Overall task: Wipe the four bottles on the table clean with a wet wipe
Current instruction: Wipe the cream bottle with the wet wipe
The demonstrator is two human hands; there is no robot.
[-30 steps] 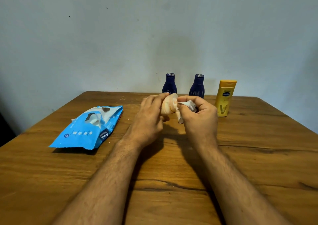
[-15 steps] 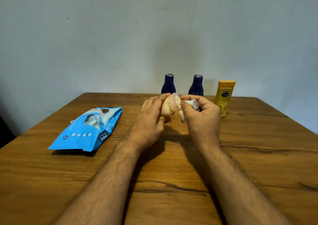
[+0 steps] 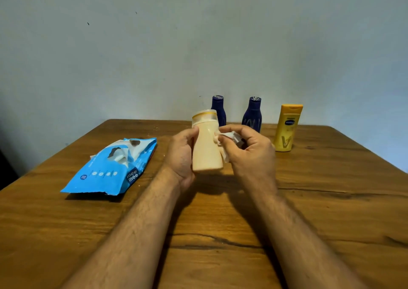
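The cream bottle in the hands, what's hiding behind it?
Behind the cream bottle stands a dark blue bottle; only its cap and shoulder show, the rest is covered. The left hand grips the cream one; the right hand holds a wet wipe.

A cream bottle [image 3: 206, 147] is held upright above the counter, a crumpled white wet wipe [image 3: 229, 140] pressed to its right side. Two navy bottles [image 3: 219, 109] [image 3: 252, 116] and a yellow bottle [image 3: 287, 128] stand behind.
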